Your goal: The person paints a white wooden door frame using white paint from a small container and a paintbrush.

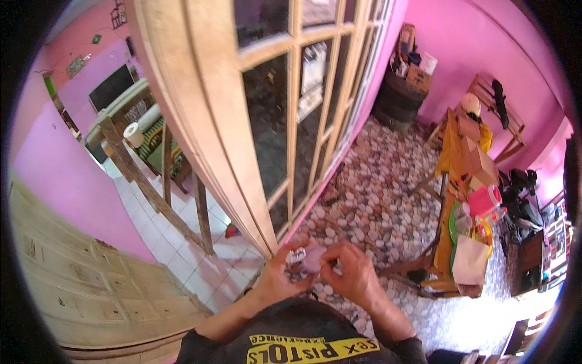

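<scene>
Pebbly floor (379,200) left wide open beside window frame (221,158) corner; lilac thingy (312,258) clamped by left hand (280,278), right hand (351,274) pinched together.

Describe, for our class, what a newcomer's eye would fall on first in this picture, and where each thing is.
First comes the big cream window frame, slanting down from the top centre. Right of it, a pebble-patterned floor runs below a vivid pink wall. At bottom centre, the left hand holds a small pale thing, the right hand close beside it.
</scene>
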{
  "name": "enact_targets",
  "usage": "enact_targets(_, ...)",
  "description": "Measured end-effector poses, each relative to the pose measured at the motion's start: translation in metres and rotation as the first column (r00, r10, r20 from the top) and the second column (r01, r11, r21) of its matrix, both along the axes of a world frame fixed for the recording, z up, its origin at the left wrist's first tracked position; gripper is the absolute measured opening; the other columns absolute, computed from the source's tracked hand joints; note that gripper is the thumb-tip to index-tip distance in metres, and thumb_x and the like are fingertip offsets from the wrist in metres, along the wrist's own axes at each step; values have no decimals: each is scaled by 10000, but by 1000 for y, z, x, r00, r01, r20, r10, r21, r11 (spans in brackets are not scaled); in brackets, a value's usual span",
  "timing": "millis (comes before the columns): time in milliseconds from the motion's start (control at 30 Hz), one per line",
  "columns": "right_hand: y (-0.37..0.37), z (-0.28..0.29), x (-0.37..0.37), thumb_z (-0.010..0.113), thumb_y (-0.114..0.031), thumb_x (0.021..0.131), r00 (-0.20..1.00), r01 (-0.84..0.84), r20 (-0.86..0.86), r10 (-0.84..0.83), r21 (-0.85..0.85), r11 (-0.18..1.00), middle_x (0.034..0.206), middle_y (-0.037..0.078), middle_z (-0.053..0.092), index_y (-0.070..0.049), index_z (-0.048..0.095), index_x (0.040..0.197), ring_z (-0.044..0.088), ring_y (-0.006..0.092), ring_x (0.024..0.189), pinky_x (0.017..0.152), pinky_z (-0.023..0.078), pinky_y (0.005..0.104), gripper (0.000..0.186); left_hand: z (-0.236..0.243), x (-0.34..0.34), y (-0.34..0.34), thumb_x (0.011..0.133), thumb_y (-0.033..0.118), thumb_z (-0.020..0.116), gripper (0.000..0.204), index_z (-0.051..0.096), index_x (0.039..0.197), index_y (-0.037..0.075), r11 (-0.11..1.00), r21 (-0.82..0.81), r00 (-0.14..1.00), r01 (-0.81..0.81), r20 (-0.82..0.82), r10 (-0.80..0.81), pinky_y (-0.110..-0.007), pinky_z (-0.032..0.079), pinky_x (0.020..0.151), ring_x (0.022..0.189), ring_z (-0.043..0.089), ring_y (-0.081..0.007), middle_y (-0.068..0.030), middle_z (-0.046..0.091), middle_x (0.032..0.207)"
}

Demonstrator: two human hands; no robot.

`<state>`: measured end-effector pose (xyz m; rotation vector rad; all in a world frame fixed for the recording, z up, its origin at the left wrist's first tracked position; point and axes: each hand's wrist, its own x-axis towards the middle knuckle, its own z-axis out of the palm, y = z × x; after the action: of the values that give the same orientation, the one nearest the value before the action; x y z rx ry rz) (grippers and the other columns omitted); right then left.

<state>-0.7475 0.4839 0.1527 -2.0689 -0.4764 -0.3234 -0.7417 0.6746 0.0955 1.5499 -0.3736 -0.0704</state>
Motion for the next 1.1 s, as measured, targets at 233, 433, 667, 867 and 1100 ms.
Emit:
enact_targets(233, -84, 7, -6, 718, 55, 803, 988, 107, 115, -102, -33, 994, 928, 144, 658, 11, 616, 949, 690, 275, 780, 659, 569, 347, 184, 6, 10, -78, 787, 78, 825, 639, 539, 1358, 67, 990, 95, 989, 101, 101, -111, -280, 573, 860, 1221, 599, -171, -80, 619, 1297)
enact_targets(433, -127, 11, -8, 729, 52, 810, 991, 131, 10, -132, 23, 991, 897, 121, 659, 15, 635, 935, 691, 237, 774, 674, 562, 309, 161, -7, 33, -123, 769, 88, 843, 658, 539, 1351, 62, 981, 111, 977, 158, 130, -172, -269, 567, 853, 1164, 622, -167, -71, 626, 1281)
enact_targets(667, -183, -5, 33, 726, 46, 809, 943, 314, 114, -313, 13, 949, 877, 123, 654, 6, 631, 934, 684, 232, 754, 672, 554, 322, 163, -7, 79, -189, 778, 56, 837, 660, 524, 1359, 42, 957, 73, 959, 279, 31, -282, -262, 561, 840, 1084, 632, -116, -74, 652, 1232)
enact_targets(867, -257, -6, 85, 728, 38, 821, 931, 365, 33, -363, -48, 930, 883, 119, 659, 4, 640, 944, 681, 216, 754, 667, 551, 318, 155, -18, 154, -261, 759, 96, 860, 693, 528, 1358, -5, 910, -1, 909, 414, -43, -414, -303, 511, 933, 1116, 608, -148, -98, 622, 1301)
enact_targets(1100, -323, 12, 174, 733, -17, 834, 914, 388, -130, -385, -1, 922, 885, 135, 651, -10, 636, 951, 691, 281, 768, 676, 562, 366, 152, -11, 255, -341, 779, 59, 849, 690, 511, 1380, 45, 869, 25, 868, 494, 47, -495, -246, 541, 860, 1143, 619, -127, -63, 634, 1251)
